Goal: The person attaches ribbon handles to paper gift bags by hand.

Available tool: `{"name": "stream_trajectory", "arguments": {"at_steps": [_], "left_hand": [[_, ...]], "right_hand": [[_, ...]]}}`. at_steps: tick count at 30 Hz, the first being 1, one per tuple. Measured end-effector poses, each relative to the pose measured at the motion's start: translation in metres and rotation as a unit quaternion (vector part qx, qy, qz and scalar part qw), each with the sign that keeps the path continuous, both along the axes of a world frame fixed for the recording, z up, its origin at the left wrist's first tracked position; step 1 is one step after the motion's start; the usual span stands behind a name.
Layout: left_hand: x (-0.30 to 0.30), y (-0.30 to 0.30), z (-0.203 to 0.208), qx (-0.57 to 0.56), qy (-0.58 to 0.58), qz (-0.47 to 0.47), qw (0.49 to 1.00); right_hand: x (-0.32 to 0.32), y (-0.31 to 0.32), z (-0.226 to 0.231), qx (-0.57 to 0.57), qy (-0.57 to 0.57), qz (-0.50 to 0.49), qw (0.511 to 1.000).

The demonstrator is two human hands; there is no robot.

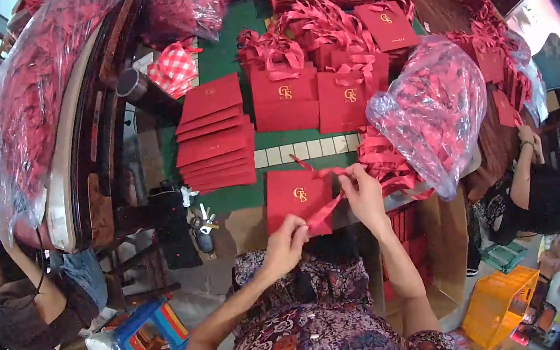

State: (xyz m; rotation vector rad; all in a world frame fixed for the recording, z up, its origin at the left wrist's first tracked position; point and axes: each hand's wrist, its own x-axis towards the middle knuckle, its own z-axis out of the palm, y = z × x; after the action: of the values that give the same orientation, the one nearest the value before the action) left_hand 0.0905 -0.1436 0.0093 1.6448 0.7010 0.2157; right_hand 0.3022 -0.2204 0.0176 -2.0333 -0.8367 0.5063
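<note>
A flat red paper gift bag [282, 206] with a gold emblem lies at the table's near edge in front of me. A red ribbon [326, 209] stretches slantwise across it between my hands. With fingers pinched, my left hand [285, 248] grips the ribbon's lower end by the bag's bottom edge. My right hand [364, 196] pinches the ribbon at the bag's right side, where another part of it runs to the bag's top. Loose red ribbons [387, 162] lie just beyond my right hand. Left of the bag is a fanned stack of plain red bags [215, 148].
Ribboned red bags [285, 101] stand in rows farther back. A clear plastic sack of ribbons [429, 111] bulges at the right. A dark tumbler [144, 90] stands left. Below the table are a cardboard box [454, 251] and an orange crate [499, 305]. Other people work on both sides.
</note>
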Motion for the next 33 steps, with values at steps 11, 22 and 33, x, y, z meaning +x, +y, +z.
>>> {"name": "stream_trajectory", "arguments": {"at_steps": [11, 22, 33], "left_hand": [[0.015, 0.057, -0.004, -0.099, -0.058, 0.046, 0.992], [0.005, 0.049, -0.017, 0.241, 0.025, 0.114, 0.963], [0.032, 0.059, -0.018, 0.378, 0.097, 0.022, 0.921]], "right_hand": [[-0.046, 0.022, 0.024, 0.098, -0.022, 0.27, 0.957], [-0.041, 0.039, 0.003, 0.076, -0.042, 0.163, 0.983], [-0.045, 0.041, -0.01, 0.039, -0.077, 0.088, 0.992]]}}
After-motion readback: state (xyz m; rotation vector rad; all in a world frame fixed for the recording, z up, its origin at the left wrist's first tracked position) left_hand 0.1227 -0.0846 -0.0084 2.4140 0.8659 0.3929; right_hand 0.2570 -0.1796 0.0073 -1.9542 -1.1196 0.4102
